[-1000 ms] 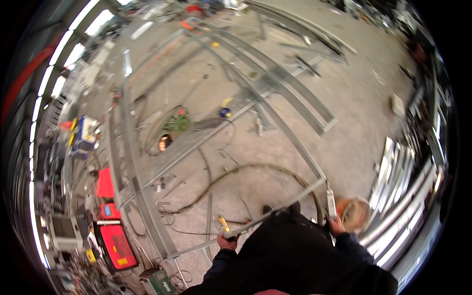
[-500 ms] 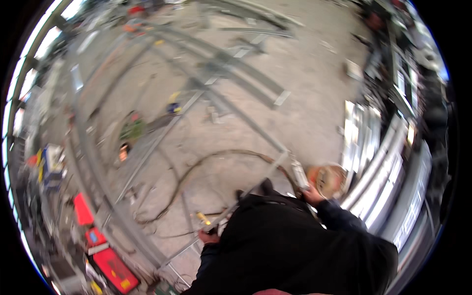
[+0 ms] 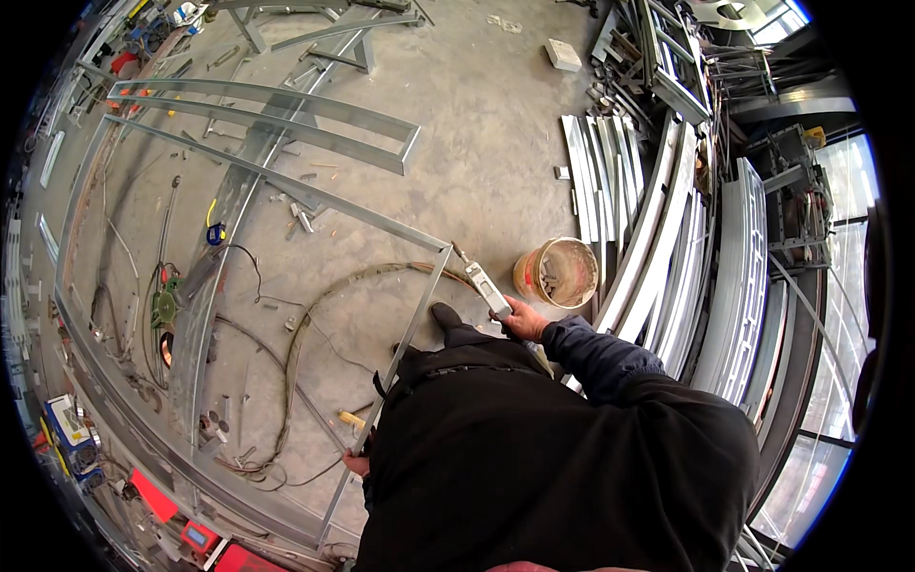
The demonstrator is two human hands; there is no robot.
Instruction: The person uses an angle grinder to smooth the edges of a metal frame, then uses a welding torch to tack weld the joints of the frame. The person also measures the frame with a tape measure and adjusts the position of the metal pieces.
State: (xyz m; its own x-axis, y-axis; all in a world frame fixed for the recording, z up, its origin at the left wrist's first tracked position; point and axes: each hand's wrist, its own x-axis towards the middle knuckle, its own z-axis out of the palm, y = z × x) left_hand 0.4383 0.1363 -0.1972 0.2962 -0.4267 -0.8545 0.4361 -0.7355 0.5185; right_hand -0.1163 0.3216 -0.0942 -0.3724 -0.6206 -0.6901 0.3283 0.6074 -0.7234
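My right hand (image 3: 523, 320) is closed round a silver-grey handheld tool (image 3: 488, 291), a boxy body with a dark panel and a narrow nozzle. The nozzle points at the corner of a large metal frame (image 3: 343, 208), close to it; whether they touch I cannot tell. My left hand (image 3: 356, 465) is at the frame's near bar, its fingers curled against it and partly hidden by my dark clothing. A thick sheathed hose (image 3: 329, 289) curves over the floor and passes behind the tool. A yellow-handled item (image 3: 352, 418) lies beside the near bar, above my left hand.
A bucket (image 3: 560, 274) with stained walls stands right of the tool. Metal profiles (image 3: 653, 238) are stacked along the right. A blue tape measure (image 3: 215, 232), a green tool (image 3: 165, 307) and cables lie around the frame. Red cases (image 3: 152, 494) sit at lower left.
The view has turned and steadied, so the scene sits differently and is sharper. The tool's nozzle is at the frame's corner in both frames. My left hand stays by the near bar.
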